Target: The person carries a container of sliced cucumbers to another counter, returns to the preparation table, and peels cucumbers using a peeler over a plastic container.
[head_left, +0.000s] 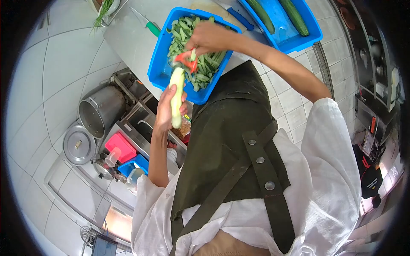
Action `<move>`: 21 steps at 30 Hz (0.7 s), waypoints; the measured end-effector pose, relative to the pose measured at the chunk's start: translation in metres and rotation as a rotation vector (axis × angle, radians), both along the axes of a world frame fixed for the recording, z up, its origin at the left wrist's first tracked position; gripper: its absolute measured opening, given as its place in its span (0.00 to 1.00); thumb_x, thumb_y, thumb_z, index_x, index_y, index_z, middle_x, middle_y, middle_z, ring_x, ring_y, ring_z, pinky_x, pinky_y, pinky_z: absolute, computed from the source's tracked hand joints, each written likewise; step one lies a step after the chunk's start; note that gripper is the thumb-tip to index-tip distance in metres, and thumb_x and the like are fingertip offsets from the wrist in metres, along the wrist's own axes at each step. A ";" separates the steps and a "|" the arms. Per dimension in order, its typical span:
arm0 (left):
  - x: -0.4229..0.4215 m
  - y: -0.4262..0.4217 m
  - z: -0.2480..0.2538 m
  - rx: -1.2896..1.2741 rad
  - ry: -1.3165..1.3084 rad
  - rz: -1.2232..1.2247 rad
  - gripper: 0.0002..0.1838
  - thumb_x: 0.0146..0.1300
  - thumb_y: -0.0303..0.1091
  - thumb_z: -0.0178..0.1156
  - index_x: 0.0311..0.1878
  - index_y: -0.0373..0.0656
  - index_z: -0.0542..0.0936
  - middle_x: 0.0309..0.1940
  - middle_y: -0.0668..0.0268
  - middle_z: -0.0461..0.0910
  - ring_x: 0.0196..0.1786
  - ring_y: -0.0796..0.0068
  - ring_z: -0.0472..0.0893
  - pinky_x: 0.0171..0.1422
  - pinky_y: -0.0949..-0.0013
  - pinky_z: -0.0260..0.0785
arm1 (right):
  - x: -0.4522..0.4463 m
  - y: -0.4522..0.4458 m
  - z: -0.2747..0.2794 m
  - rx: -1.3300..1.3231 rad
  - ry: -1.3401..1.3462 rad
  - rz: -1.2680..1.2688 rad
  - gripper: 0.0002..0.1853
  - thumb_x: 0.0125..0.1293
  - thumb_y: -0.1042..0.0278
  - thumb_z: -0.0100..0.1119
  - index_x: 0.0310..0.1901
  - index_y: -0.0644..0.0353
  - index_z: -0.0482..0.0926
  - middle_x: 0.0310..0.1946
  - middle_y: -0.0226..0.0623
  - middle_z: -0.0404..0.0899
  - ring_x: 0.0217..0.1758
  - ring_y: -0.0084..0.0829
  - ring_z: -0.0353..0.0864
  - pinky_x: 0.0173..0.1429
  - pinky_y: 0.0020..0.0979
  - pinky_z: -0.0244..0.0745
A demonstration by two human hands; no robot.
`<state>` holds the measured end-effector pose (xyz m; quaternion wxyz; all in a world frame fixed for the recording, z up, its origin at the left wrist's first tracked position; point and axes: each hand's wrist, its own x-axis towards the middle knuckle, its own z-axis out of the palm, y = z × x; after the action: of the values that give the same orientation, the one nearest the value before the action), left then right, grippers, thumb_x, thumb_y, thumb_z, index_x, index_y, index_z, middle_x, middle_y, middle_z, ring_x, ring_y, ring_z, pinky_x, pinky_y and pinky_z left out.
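A pale, peeled cucumber (177, 102) is in my left hand (165, 106), with my fingers wrapped round its lower part. My right hand (205, 37) is closed on a red peeler (186, 61), which is at the cucumber's upper end and slightly blurred. Both are over the near left part of a blue tub (154, 64). Many green peel strips (207, 68) lie heaped in that tub.
A second blue tub (314, 36) at the upper right holds two unpeeled cucumbers (294, 17). On the metal table (124, 32) lie a green-handled knife (152, 29) and a blue-handled knife (240, 18). Pots (102, 112) and a pink container (121, 147) stand at left.
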<state>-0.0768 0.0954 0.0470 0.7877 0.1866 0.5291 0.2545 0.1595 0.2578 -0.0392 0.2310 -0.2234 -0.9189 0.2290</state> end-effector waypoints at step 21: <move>-0.001 -0.009 -0.015 -0.174 -0.263 0.311 0.21 0.80 0.51 0.41 0.60 0.44 0.68 0.37 0.62 0.71 0.28 0.79 0.67 0.29 0.76 0.65 | 0.004 -0.002 0.004 0.075 -0.175 -0.083 0.27 0.65 0.39 0.59 0.18 0.52 0.78 0.10 0.41 0.64 0.19 0.48 0.66 0.35 0.40 0.67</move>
<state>-0.0779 0.0860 0.0321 0.8144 -0.0008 0.4643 0.3481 0.1639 0.2561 -0.0348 0.1674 -0.2716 -0.9334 0.1642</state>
